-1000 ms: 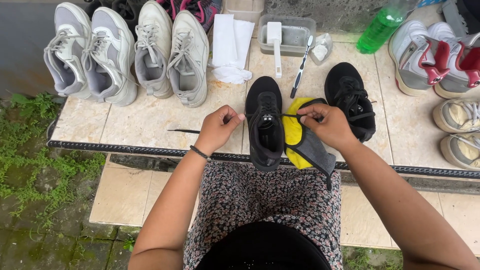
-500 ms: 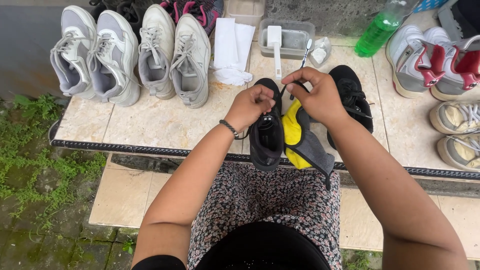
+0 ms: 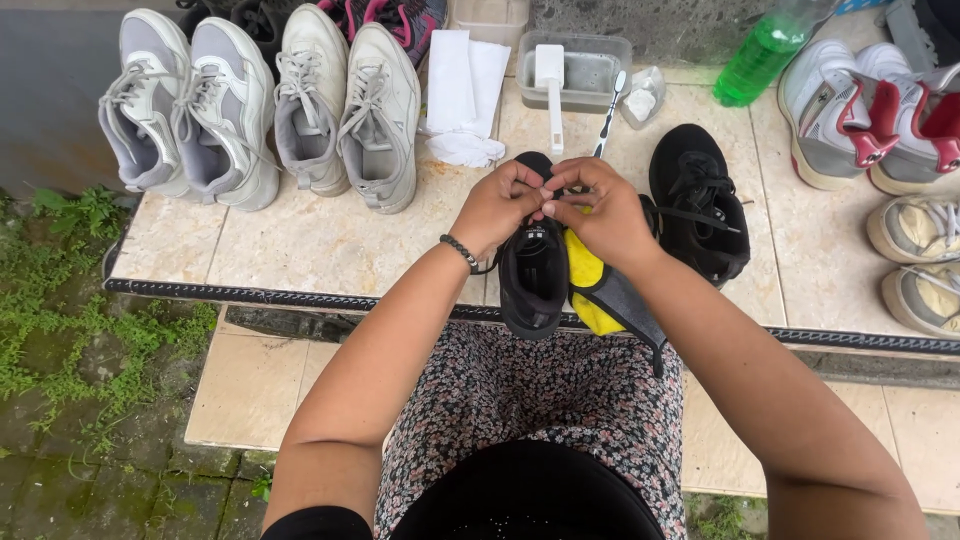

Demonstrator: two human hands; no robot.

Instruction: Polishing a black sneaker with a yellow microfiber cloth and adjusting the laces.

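Sitting at a tiled bench (image 3: 330, 250), head camera looking down over a flowered skirt (image 3: 540, 400).

Left hand (image 3: 497, 207) and right hand (image 3: 597, 212) meeting above one black shoe (image 3: 532, 280), fingertips pinched together on what looks like its lace at the top of the shoe; the lace itself too thin to make out clearly. Both hands closed in a pinch, touching each other. Beaded bracelet (image 3: 460, 252) circling the left wrist.

Black shoe lying at the near edge of the bench, opening facing up, just beside a yellow and grey cloth (image 3: 600, 295) hanging over the edge.

Second black shoe (image 3: 700, 205) lying to the right, laces loose, near the right hand.

Counting elsewhere:
- four pale grey and white sneakers (image 3: 260, 110) lining up at far left, in two pairs
- one white folded cloth (image 3: 462, 95) lying behind the hands
- one grey tub (image 3: 590, 65) holding one white brush (image 3: 550, 85)
- one toothbrush (image 3: 608, 115) leaning beside the tub
- one green bottle (image 3: 760, 50) lying at far right
- two red and white sneakers (image 3: 860, 115), two cream shoes (image 3: 920, 260) sitting at the right edge
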